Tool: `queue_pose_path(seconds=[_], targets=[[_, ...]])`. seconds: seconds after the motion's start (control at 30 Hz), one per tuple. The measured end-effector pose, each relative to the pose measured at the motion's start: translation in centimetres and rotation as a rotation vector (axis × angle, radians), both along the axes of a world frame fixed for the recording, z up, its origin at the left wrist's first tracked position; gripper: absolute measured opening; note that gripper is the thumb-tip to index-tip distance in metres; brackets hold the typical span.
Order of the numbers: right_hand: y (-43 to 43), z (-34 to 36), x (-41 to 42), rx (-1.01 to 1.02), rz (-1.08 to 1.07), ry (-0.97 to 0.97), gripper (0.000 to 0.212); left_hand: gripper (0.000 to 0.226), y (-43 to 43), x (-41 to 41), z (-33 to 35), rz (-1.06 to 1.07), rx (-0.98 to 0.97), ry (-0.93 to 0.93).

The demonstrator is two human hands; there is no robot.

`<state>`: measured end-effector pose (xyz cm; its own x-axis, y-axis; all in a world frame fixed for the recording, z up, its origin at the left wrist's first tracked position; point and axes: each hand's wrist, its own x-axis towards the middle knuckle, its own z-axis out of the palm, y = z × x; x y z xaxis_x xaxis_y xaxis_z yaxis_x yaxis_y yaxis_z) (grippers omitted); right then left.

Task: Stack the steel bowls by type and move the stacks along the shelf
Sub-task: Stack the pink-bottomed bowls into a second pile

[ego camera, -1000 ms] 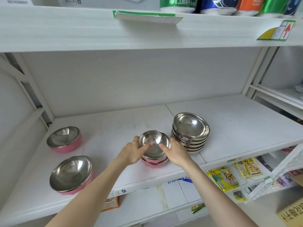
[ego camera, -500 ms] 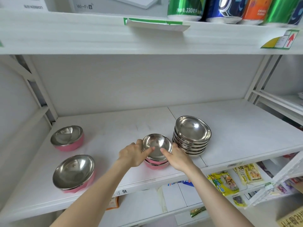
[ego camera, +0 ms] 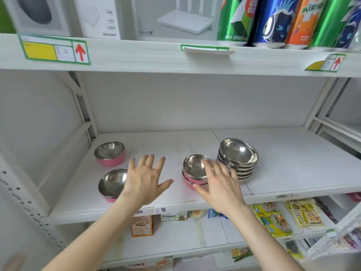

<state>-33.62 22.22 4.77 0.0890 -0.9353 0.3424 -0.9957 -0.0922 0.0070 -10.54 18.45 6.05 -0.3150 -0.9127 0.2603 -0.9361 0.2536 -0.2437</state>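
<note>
On the white shelf [ego camera: 293, 153] stands a stack of several plain steel bowls [ego camera: 237, 158]. Just left of it sits a short stack of pink-sided steel bowls [ego camera: 195, 170]. Two single pink-sided bowls rest further left: one at the back [ego camera: 109, 153], one at the front [ego camera: 112, 183]. My right hand [ego camera: 220, 184] hovers open over the right side of the pink stack, fingers spread, holding nothing. My left hand [ego camera: 146, 178] is open with fingers apart, between the pink stack and the front single bowl, partly covering that bowl's right rim.
The upper shelf [ego camera: 175, 57] carries router boxes [ego camera: 172, 16] and drink cans [ego camera: 273, 20], with price tags on its edge. Snack packets [ego camera: 273, 222] lie on the lower shelf. A metal upright [ego camera: 84, 114] bounds the left end.
Both hands have let go of the pink stack and opened. The left hand moved left toward the front single bowl. The view has tilted upward and moved closer.
</note>
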Motion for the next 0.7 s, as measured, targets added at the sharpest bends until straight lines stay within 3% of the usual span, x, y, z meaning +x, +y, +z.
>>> queue_pose_path(seconds=[0.37,0.7], targets=[[0.7,2.1,8.6,-0.178,0.258,-0.035,0.081,0.07,5.8,9.3,2.7,0.067,-0.203,0.095],[-6.1,1.1,17.0,-0.132,0.227,-0.144,0.086,0.067,-1.1,16.9,2.3,0.114,-0.152,0.062]])
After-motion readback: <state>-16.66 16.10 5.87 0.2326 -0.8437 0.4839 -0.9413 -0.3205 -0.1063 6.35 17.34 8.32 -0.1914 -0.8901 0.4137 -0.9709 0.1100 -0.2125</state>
